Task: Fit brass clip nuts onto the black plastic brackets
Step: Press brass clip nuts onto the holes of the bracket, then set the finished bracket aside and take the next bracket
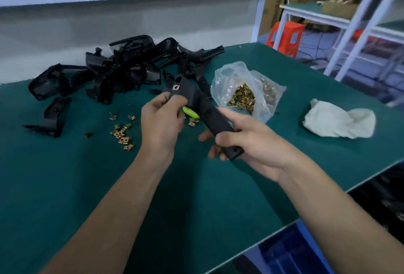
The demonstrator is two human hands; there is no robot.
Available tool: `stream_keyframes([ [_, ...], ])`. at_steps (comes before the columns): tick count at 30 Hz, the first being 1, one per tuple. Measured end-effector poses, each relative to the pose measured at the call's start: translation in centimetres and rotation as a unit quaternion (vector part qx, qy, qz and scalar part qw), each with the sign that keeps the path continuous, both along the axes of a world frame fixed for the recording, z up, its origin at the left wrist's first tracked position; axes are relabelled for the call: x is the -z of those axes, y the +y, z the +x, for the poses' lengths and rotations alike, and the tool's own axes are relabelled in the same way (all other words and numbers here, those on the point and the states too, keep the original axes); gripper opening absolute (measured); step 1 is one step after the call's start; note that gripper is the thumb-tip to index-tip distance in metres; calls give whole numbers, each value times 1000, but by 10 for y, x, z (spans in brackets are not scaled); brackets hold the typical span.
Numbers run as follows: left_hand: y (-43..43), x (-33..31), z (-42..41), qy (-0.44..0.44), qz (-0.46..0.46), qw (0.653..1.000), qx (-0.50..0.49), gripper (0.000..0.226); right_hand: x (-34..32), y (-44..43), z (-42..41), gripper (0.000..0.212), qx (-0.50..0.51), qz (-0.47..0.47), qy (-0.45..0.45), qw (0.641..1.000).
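Note:
A long black plastic bracket [205, 109] is held above the green table between both hands. My right hand [247, 140] grips its near end. My left hand [161, 120] holds its far end with the fingers curled round it. A brass clip nut [175, 87] sits on the bracket's far tip. Several loose brass clip nuts [121, 133] lie on the mat left of my left hand. A clear plastic bag [247, 90] with many brass clip nuts lies open behind my right hand. A pile of black brackets [122, 68] lies at the back left.
A yellow-green round object [191, 113] lies on the mat under the bracket. A crumpled white cloth [338, 120] lies at the right. The green table [87, 186] ends at the right, with blue bins [290, 252] below. White shelving and an orange stool [286, 37] stand behind.

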State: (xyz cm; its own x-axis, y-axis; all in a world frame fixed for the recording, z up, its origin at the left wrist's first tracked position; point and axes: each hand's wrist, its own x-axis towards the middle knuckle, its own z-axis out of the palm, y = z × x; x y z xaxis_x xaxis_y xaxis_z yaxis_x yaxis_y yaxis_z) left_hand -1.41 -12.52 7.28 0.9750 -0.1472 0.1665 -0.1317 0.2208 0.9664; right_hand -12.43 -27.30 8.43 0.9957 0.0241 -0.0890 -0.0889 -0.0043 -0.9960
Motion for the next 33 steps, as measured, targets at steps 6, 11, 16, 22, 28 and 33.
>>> stream_keyframes([
  [6,-86,-16,-66,-6,92,987,133,29,4,-55,-94,37,201,107,17,974],
  [11,-166,6,-144,36,145,950,274,15,19,-120,-183,20,368,172,23,913],
  [16,-245,35,-215,74,167,897,403,16,42,-167,-277,31,460,235,27,856],
  [22,-320,58,-278,167,203,814,517,5,66,-204,-347,37,555,310,69,769],
  [28,-386,51,-304,278,101,786,542,26,50,-276,-358,25,687,377,-59,618],
  [33,-403,53,-313,234,176,778,556,28,66,-273,-314,22,648,250,62,716],
])
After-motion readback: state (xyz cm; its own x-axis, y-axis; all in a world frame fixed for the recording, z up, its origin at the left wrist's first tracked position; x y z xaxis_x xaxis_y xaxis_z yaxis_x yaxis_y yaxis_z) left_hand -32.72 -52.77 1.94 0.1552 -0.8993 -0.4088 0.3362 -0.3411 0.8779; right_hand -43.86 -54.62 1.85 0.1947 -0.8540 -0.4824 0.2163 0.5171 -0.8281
